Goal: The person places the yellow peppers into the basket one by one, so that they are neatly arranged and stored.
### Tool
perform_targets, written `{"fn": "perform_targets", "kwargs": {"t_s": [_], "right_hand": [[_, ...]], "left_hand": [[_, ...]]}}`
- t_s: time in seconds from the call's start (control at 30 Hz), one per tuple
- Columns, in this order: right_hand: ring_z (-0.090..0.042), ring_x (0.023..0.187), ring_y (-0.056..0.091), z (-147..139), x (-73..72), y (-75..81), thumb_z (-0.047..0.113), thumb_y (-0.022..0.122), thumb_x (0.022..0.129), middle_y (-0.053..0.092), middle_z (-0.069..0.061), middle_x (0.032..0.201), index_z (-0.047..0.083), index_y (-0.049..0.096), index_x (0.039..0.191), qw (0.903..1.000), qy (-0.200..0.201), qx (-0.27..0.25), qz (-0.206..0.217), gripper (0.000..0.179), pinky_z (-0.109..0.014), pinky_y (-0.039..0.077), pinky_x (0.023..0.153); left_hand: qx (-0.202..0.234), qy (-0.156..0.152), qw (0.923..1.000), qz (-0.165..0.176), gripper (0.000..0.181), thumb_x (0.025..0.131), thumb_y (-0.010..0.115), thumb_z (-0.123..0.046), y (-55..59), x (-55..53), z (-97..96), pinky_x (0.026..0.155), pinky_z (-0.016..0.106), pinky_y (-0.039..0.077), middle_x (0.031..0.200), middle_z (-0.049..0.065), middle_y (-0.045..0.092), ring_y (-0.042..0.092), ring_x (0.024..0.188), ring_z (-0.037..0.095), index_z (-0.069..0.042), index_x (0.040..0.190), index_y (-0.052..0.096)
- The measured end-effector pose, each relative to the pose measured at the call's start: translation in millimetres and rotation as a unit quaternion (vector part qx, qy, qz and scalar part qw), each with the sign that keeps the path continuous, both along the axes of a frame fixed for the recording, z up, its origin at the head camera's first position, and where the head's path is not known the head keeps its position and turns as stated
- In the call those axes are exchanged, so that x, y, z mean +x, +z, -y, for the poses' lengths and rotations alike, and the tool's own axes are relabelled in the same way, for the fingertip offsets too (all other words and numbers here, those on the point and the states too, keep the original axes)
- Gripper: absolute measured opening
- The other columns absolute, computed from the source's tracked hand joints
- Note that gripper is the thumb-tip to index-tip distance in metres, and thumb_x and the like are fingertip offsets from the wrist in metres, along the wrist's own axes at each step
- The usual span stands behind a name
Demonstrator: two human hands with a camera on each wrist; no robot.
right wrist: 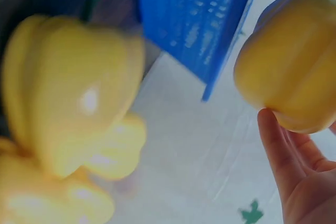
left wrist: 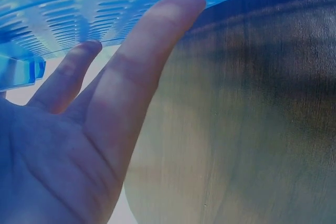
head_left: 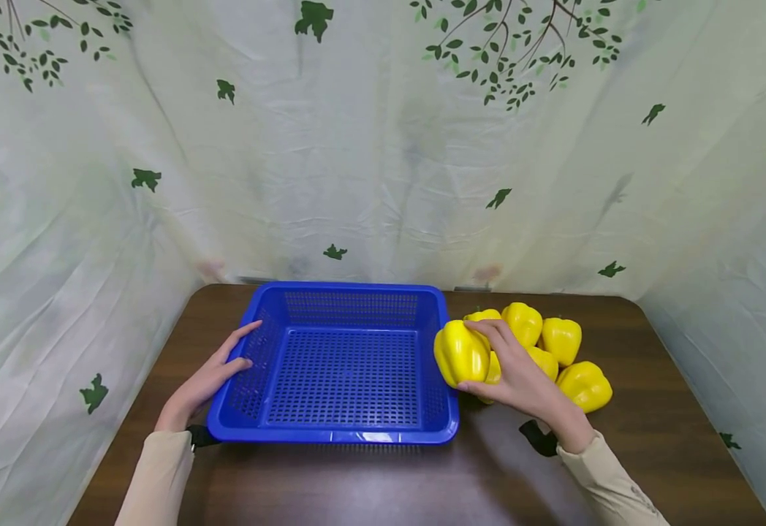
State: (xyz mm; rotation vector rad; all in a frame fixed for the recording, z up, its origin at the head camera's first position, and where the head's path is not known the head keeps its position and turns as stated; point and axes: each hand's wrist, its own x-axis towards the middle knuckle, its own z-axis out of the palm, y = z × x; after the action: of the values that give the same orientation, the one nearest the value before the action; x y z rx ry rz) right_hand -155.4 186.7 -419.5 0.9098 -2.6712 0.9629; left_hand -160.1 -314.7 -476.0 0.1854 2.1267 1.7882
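A blue plastic basket with slotted walls and floor sits on the table. My left hand grips its left rim, thumb and index finger over the edge. In the left wrist view, other fingers of that hand lie against the outside of the slotted wall. My right hand holds a yellow bell pepper between thumb and fingers, raised beside the basket's right rim. The right wrist view shows the held pepper above the fingertips. No pepper lies inside the basket.
Several more yellow bell peppers are clustered on the brown table, to the basket's right and partly behind my right hand. A pale curtain printed with leaves hangs around the table's back and sides.
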Motion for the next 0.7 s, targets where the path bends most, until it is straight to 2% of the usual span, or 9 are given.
{"fn": "perform_targets", "kwargs": {"t_s": [0.2, 0.43, 0.7], "right_hand": [[-0.02, 0.112, 0.046, 27.2, -12.0, 6.7, 0.048, 0.076, 0.077, 0.04, -0.006, 0.131, 0.015, 0.037, 0.143, 0.9997, 0.022, 0.005, 0.009, 0.083, -0.042, 0.047, 0.089], [-0.02, 0.107, 0.049, 61.4, -26.2, 15.6, 0.045, 0.077, 0.077, 0.04, -0.008, 0.129, 0.012, 0.038, 0.141, 0.9984, 0.056, -0.001, 0.008, 0.083, -0.038, 0.049, 0.087], [-0.017, 0.109, 0.046, 99.0, -37.6, 17.1, 0.045, 0.077, 0.077, 0.041, -0.006, 0.128, 0.012, 0.04, 0.14, 0.9964, 0.085, 0.0, -0.003, 0.081, -0.031, 0.049, 0.085]], "left_hand": [[0.002, 0.001, 1.0, -0.003, 0.065, 0.098, 0.041, -0.005, -1.5, -1.7, 0.9, 0.078, 0.047, 0.052, 0.151, 0.026, 0.005, 0.045, 0.112, 0.046, -0.024, 0.153, 0.013], [0.014, 0.004, 0.9999, 0.006, 0.066, 0.098, 0.041, -0.004, -2.1, -2.0, 0.9, 0.078, 0.05, 0.052, 0.151, 0.026, 0.005, 0.046, 0.111, 0.045, -0.025, 0.153, 0.013], [0.007, 0.002, 1.0, 0.003, 0.065, 0.099, 0.04, -0.005, -2.2, -1.4, 1.8, 0.078, 0.051, 0.052, 0.151, 0.026, 0.004, 0.045, 0.111, 0.047, -0.025, 0.153, 0.012]]}}
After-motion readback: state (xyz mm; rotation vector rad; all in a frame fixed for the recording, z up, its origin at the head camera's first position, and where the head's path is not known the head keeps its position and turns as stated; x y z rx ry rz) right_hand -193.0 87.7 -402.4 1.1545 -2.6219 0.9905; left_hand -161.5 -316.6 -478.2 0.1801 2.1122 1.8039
